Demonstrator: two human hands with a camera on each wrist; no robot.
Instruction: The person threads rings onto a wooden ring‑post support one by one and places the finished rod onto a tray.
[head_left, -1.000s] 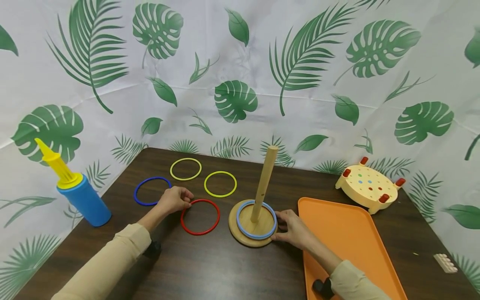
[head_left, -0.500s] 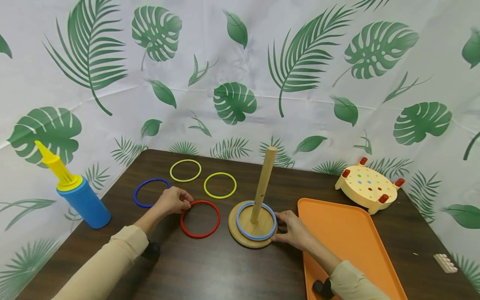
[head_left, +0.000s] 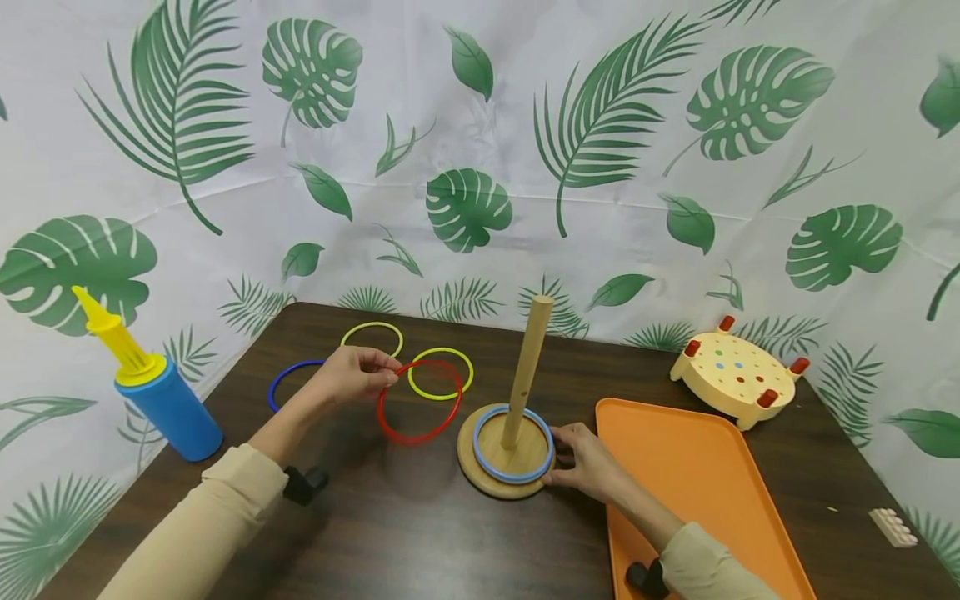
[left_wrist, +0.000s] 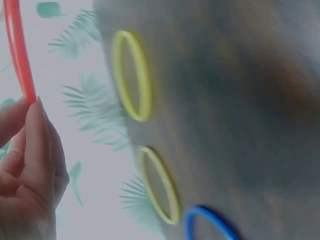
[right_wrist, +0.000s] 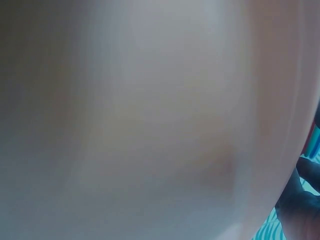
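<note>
My left hand (head_left: 348, 379) pinches the red ring (head_left: 408, 440) at its far left edge and holds it tilted above the table. In the left wrist view, thumb and fingertips meet on the red ring (left_wrist: 21, 55). A wooden stand has an upright post (head_left: 530, 367) on a round base (head_left: 495, 437). Around the post, a light blue ring (head_left: 513, 479) lies on the base. My right hand (head_left: 588, 462) grips the base's right edge, with thumb and fingers beside the light blue ring. The right wrist view is mostly a blur, with dark fingers (right_wrist: 300, 210) at its right edge.
Two yellow rings (head_left: 446, 397) and a blue ring (head_left: 273, 387) lie at the back left. A blue and yellow pump (head_left: 168, 408) stands at the left. Right of the stand is an orange tray (head_left: 686, 467), with a cream pegged toy (head_left: 738, 367) behind it.
My left hand has lifted the red ring off the table and moved it slightly right and away, overlapping the nearer yellow ring in view. The right hand has stayed at the base.
</note>
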